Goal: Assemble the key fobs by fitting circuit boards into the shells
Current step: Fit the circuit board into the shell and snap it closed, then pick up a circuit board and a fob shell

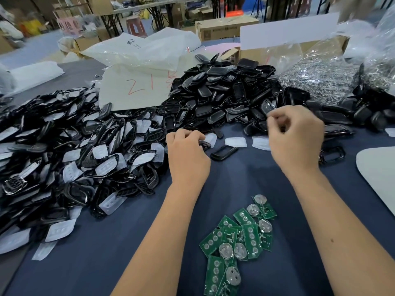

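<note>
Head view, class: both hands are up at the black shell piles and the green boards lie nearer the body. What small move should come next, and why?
Probably bring the right hand back to the green circuit boards and pick one up. The left hand already grips a black shell piece, while the right hand's curled fingers show no clear part, and no board has been lifted yet.

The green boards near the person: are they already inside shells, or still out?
Out. The green boards lie bare in a loose heap on the blue cloth, none inside a shell.
</note>
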Demonstrator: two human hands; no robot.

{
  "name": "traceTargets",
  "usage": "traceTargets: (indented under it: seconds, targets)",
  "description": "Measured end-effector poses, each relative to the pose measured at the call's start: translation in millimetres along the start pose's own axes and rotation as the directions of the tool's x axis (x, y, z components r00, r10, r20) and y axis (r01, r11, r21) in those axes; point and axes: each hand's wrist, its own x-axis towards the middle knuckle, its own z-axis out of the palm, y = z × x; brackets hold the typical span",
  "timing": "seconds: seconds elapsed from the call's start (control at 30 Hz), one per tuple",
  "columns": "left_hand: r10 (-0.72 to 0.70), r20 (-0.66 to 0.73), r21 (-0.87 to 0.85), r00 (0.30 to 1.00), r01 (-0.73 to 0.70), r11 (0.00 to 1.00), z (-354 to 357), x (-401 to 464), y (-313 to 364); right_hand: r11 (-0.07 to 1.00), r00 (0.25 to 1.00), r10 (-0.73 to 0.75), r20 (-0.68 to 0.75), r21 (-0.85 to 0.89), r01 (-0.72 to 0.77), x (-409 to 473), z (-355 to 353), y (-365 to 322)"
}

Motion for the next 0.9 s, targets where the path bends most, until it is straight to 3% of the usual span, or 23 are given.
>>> traceTargets:
  seconds: [0.07, 0.13, 0.23, 0.3, 0.43, 0.5, 0.7, 0.8, 0.9]
  targets:
    - [-0.011, 0.03, 0.018, 0.999, 0.011, 1.0, -2, 1, -2, 0.978, 0.969, -0.144, 0.202, 0.176, 0.108, -6, 3, -12]
    - [-0.016, 0.03, -0.004, 0.999, 0.016, 1.0, -4, 3, -3, 0.946, 0.872, -0.212, 0.441, 0.316, 0.07, -14, 7, -23]
    - [-0.033, -0.017, -0.036, 0.999, 0.032, 0.999, -5, 4, -4, 0.938, 0.595, -0.278, 0.754, 0.347, -0.002, -24, 10, -36]
    - [-0.047, -0.038, -0.046, 0.998, 0.045, 0.998, -6, 6, -7, 0.944, 0.421, -0.284, 0.861, 0.327, -0.033, -25, 9, -41]
    - [-0.002, -0.022, -0.001, 1.0, 0.002, 1.0, -7, 11, -17, 0.937, 0.204, -0.306, 0.93, 0.332, -0.107, -20, -3, -45]
    - [0.053, -0.013, 0.05, 0.998, -0.053, 0.997, -5, 13, -21, 0.938, 0.136, -0.313, 0.94, 0.328, -0.113, -20, -8, -49]
    - [0.089, 0.164, 0.109, 0.982, -0.108, 0.988, 8, 18, -25, 0.95, -0.018, -0.311, 0.95, 0.31, -0.045, -26, -12, -70]
    - [0.107, 0.099, 0.063, 0.989, -0.113, 0.992, 9, 17, -26, 0.958, -0.079, -0.28, 0.957, 0.283, 0.038, -31, -13, -80]
    - [0.154, 0.01, 0.012, 0.988, -0.154, 0.988, 6, 18, -24, 0.957, -0.09, -0.257, 0.962, 0.266, 0.116, -32, -13, -87]
